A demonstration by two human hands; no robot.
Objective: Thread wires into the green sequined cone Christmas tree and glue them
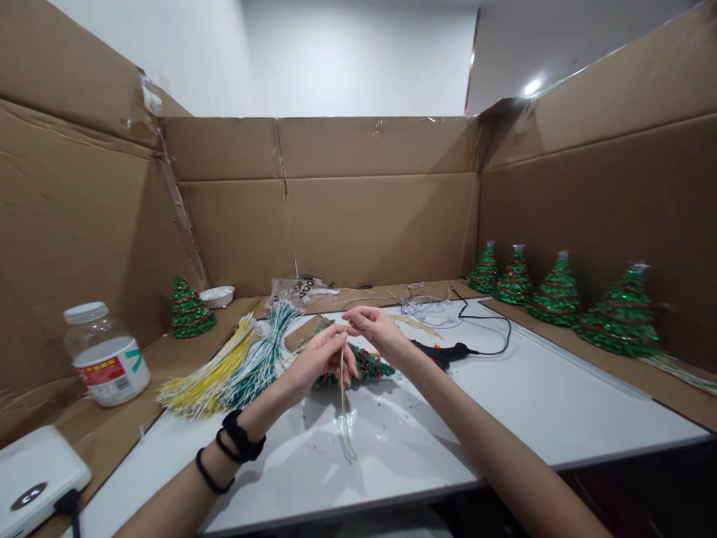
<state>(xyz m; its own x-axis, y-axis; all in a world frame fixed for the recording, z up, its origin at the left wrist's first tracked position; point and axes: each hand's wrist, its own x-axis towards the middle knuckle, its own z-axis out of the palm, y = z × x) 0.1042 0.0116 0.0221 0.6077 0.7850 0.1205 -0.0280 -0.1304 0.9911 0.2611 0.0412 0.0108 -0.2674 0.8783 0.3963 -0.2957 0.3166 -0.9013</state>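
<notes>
My left hand (325,355) and my right hand (374,326) meet above the middle of the white board, thumbs and fingers pinched close together. Both grip a thin pale-yellow wire (343,411), whose doubled loose ends hang down toward the board. Behind and below the hands a small green Christmas tree (370,366) lies on its side, partly hidden by my fingers. A black glue gun (445,353) with an orange part rests just right of that tree. Left of my left hand lie bundles of yellow-and-white wires (210,373) and green-and-white wires (263,359).
Several upright green trees (619,314) stand along the right cardboard wall. Another tree (190,310), a white bowl (217,297), a plastic jar (109,359) and a white device (39,478) are at left. Loose wires (426,306) and a plastic bag (299,291) lie toward the back.
</notes>
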